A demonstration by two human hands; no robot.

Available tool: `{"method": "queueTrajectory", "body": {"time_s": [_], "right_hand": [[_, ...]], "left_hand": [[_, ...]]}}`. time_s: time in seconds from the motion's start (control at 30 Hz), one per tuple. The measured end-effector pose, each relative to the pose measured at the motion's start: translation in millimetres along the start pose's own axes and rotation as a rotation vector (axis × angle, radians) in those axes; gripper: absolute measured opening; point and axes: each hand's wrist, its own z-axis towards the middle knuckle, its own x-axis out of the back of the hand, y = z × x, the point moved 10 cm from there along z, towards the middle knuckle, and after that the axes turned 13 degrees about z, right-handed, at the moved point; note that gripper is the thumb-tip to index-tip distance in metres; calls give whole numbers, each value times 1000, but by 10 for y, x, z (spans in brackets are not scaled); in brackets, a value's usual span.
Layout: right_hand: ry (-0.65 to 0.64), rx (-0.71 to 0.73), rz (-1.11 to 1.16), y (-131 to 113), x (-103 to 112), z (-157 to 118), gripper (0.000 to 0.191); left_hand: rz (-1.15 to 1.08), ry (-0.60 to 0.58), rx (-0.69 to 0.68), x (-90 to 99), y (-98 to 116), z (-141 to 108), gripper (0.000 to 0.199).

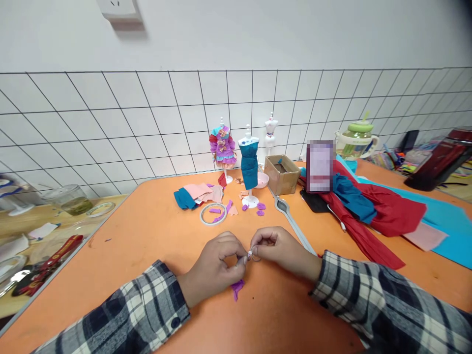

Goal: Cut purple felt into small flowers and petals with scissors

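Note:
Above the orange tabletop, my left hand [223, 263] and my right hand [282, 250] meet, fingertips nearly touching. Both are closed in a pinch. Between the tips shows a small whitish piece [250, 254], too small to name, with a thin loop just under the right fingers. A purple crepe-paper scrap [237, 289] shows below my left hand; whether it is held or lies on the table I cannot tell. Farther off stands a small mannequin [248, 142] in a teal wrapped dress [250, 164]. Nearer lies a roll of whitish tape [202, 216].
Behind stand a mannequin in a purple ruffled dress [223, 147] and a white one [270, 130]. A cardboard box [282, 182], pink bowl [262, 181], grey-handled scissors [289, 216] and phone [320, 167] sit near. Red paper [391, 206] spreads right; folded scraps [199, 192] lie left.

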Motion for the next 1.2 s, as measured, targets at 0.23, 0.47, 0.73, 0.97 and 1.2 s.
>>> {"method": "queueTrajectory", "body": {"time_s": [0.23, 0.47, 0.73, 0.97, 1.2], "right_hand": [[109, -1, 26, 32, 186, 55, 5], [158, 28, -92, 72, 268, 72, 5], [321, 41, -111, 45, 598, 92, 11], [57, -162, 115, 154, 174, 18, 47], [161, -99, 111, 142, 248, 55, 27]], "left_hand": [[-125, -15, -77, 33, 89, -6, 18], [-251, 5, 77, 27, -74, -16, 13], [-350, -4, 209, -62, -243, -59, 10], [-344, -13, 168, -70, -211, -55, 11], [-271, -17, 197, -90, -222, -28, 14]]}}
